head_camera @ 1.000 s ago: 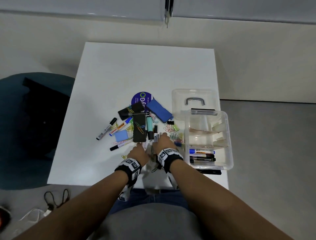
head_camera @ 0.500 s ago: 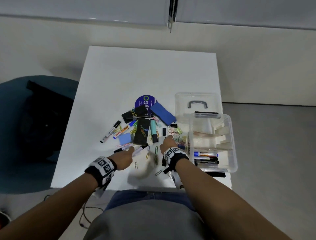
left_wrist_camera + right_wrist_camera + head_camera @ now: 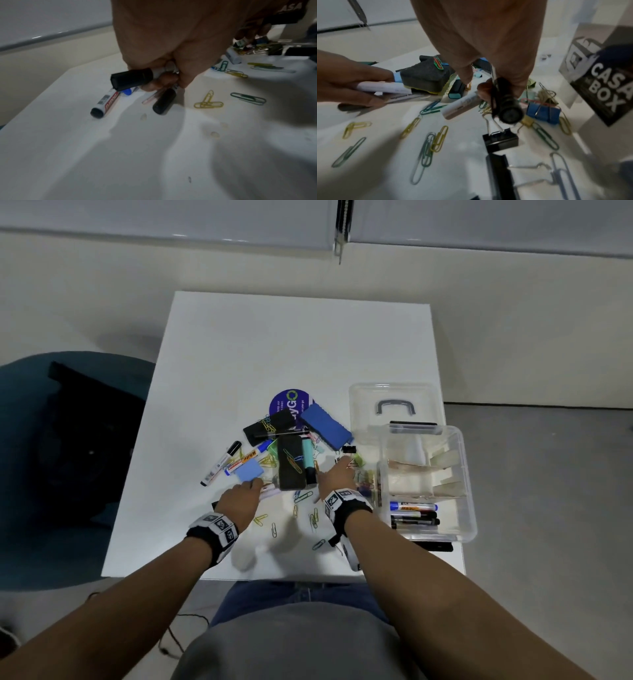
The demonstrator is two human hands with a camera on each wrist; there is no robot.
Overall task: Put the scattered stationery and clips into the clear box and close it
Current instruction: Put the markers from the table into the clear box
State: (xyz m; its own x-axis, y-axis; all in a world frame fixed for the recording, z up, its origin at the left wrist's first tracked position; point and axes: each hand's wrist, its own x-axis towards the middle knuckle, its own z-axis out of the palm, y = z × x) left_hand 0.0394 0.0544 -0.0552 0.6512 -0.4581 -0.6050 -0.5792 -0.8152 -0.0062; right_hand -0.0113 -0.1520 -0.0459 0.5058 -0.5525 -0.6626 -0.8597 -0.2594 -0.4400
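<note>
My left hand (image 3: 241, 496) (image 3: 163, 79) curls round a black-capped marker (image 3: 132, 78), with a second marker (image 3: 164, 101) under its fingers at the pile's near left edge. To the right, my right hand (image 3: 337, 475) (image 3: 488, 83) grips a black pen (image 3: 506, 108) and a white marker (image 3: 462, 105) above loose paper clips (image 3: 436, 139) and binder clips (image 3: 542, 113). The clear box (image 3: 466, 484) stands open at the right, lid (image 3: 394, 395) tipped back, several markers (image 3: 411, 511) inside. A black eraser (image 3: 291, 463), blue eraser (image 3: 325, 428), teal highlighter (image 3: 307, 457) and blue note pad (image 3: 249, 470) lie in the pile.
The white table (image 3: 291, 344) is bare beyond the pile. More paper clips (image 3: 311, 518) lie near its front edge. A black-capped marker (image 3: 221, 463) lies at the pile's left. A dark flat object (image 3: 431, 546) sits in front of the box. A teal chair (image 3: 34, 474) stands left.
My hands, close together a second ago, have spread apart. The left went left and then forward onto the markers. The right reached forward toward the clips beside the box.
</note>
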